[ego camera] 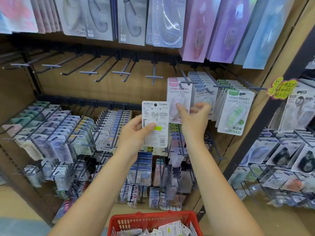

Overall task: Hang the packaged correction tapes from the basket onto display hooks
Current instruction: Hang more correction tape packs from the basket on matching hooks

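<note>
My left hand [134, 133] grips a packaged correction tape [155, 116], held upright with its printed white back and yellow sticker facing me. My right hand [192, 114] reaches to a pink-topped correction tape pack [177, 92] that hangs on a display hook [185, 81]; its thumb presses the pack's blister, and its fingers are curled in front of the neighbouring blue packs [202, 92]. A red basket [153, 218] at the bottom centre holds several more packs. To the left of the pink pack, a row of display hooks [153, 76] hangs bare.
Green-topped packs [236, 109] hang right of the blue ones. Full hook rows fill the lower racks [68, 133] and the shelf at right [281, 159]. Larger packs hang along the top [129, 19]. A yellow paper note [281, 87] sticks out from the shelf post.
</note>
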The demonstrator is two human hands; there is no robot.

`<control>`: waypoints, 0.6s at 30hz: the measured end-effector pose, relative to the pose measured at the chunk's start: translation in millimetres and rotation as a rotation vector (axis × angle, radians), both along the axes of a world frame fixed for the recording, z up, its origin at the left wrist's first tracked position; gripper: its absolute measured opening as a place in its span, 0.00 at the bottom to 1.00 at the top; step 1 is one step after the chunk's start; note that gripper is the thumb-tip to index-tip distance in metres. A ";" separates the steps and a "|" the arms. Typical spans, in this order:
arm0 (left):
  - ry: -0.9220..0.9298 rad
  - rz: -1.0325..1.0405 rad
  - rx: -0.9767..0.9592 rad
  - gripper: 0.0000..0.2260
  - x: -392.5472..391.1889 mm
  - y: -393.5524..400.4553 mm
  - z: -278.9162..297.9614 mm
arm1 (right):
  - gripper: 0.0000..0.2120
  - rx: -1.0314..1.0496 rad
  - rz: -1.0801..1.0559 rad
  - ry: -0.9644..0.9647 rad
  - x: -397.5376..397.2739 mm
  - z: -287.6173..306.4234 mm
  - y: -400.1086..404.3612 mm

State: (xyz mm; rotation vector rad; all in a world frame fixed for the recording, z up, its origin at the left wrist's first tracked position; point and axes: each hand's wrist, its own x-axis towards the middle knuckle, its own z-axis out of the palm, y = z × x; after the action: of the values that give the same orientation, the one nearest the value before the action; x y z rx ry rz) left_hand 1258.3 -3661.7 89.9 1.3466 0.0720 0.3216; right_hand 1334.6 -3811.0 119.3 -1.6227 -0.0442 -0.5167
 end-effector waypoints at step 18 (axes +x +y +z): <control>-0.122 -0.078 0.146 0.15 -6.1 -47.4 9.1 | 0.15 0.360 0.560 0.107 -75.9 -30.1 -32.2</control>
State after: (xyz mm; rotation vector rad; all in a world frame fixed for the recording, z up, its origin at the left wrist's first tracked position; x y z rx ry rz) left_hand 1252.2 -3709.0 99.0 1.4668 -0.1069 0.3474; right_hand 1258.7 -3843.3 89.2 -1.2101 -0.2997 -0.0009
